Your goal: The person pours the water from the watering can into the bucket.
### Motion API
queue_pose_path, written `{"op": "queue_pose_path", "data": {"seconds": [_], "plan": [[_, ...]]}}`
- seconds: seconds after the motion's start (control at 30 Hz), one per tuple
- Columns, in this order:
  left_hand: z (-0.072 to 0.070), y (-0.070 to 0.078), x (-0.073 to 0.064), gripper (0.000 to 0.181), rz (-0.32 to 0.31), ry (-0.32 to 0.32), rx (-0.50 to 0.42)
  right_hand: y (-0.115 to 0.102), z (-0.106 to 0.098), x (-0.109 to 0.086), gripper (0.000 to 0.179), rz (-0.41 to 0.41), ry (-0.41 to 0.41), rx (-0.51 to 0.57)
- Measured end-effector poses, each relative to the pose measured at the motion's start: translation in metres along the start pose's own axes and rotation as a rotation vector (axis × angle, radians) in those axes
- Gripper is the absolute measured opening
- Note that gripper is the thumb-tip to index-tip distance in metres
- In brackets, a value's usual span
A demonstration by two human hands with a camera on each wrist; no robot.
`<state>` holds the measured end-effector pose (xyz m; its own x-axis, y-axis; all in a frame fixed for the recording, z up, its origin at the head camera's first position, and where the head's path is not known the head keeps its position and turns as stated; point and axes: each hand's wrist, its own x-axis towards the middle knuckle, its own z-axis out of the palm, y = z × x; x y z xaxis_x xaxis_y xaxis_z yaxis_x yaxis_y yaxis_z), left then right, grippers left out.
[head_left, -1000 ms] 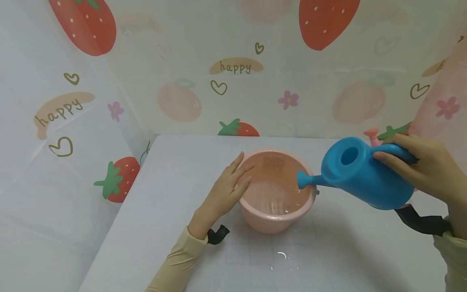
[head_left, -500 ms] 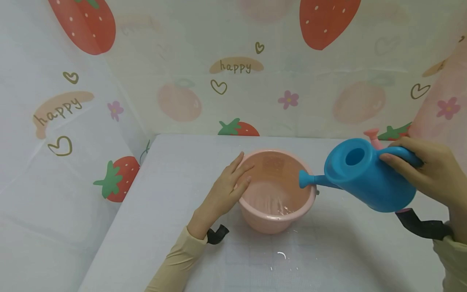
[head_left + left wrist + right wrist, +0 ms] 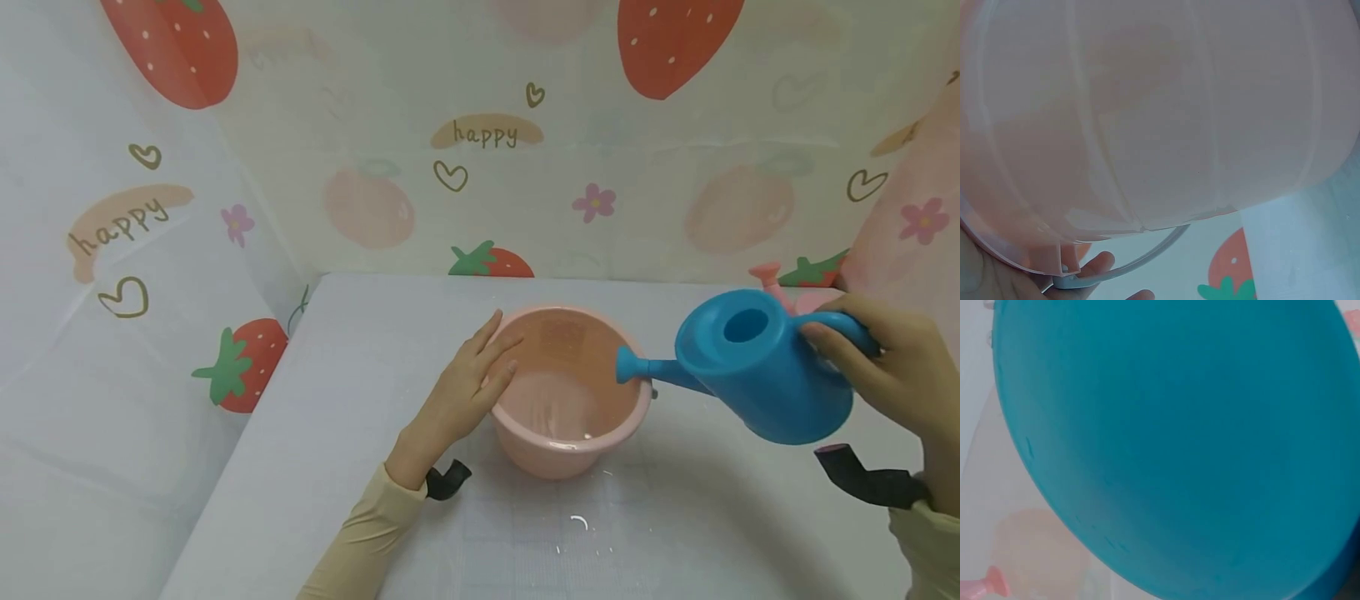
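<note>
In the head view my right hand [image 3: 892, 358] grips the top handle of a blue watering can [image 3: 795, 392] at the right. The can's spout end reaches over the right rim of a pink bucket [image 3: 555, 462], and shallow clear water shows inside. My left hand [image 3: 457, 396] rests on the bucket's left rim, its fingers extended over the edge. In the left wrist view the bucket's wall [image 3: 1166, 125] fills most of the picture, with fingertips near the grey bail handle [image 3: 1141, 259]. The can's blue base [image 3: 1172, 444] takes up the right wrist view and hides the right hand.
A pink watering can [image 3: 767, 275] stands behind the blue one, mostly hidden. Water drops [image 3: 579, 522] lie on the white table [image 3: 375, 333] in front of the bucket. A strawberry-printed sheet [image 3: 637, 150] hangs behind and at the sides.
The blue watering can has tipped back more upright and shifted slightly right with my right hand. The splashing inside the bucket has died down. My left hand stays in place.
</note>
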<state>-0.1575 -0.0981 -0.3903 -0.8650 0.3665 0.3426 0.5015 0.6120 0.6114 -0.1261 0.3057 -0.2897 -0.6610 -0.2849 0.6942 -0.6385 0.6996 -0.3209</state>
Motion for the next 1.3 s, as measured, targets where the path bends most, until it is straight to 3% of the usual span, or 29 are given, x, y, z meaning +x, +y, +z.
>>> {"op": "queue_pose_path", "data": {"seconds": [0.6, 0.9, 1.07, 1.3], "plan": [[-0.002, 0.002, 0.0, 0.041, 0.003, 0.002, 0.006, 0.017, 0.01, -0.022, 0.014, -0.015, 0.048, 0.086], [0.0, 0.001, 0.0, 0.04, 0.011, 0.01, -0.001, 0.018, 0.014, -0.031, 0.016, 0.035, 0.092, 0.122], [0.002, -0.001, -0.002, 0.04, 0.007, 0.0, -0.007, 0.018, 0.016, -0.037, 0.014, 0.044, 0.087, 0.134], [0.001, -0.001, 0.0, 0.039, 0.023, 0.02, -0.005, 0.02, 0.019, -0.041, 0.008, 0.07, 0.054, 0.238]]}}
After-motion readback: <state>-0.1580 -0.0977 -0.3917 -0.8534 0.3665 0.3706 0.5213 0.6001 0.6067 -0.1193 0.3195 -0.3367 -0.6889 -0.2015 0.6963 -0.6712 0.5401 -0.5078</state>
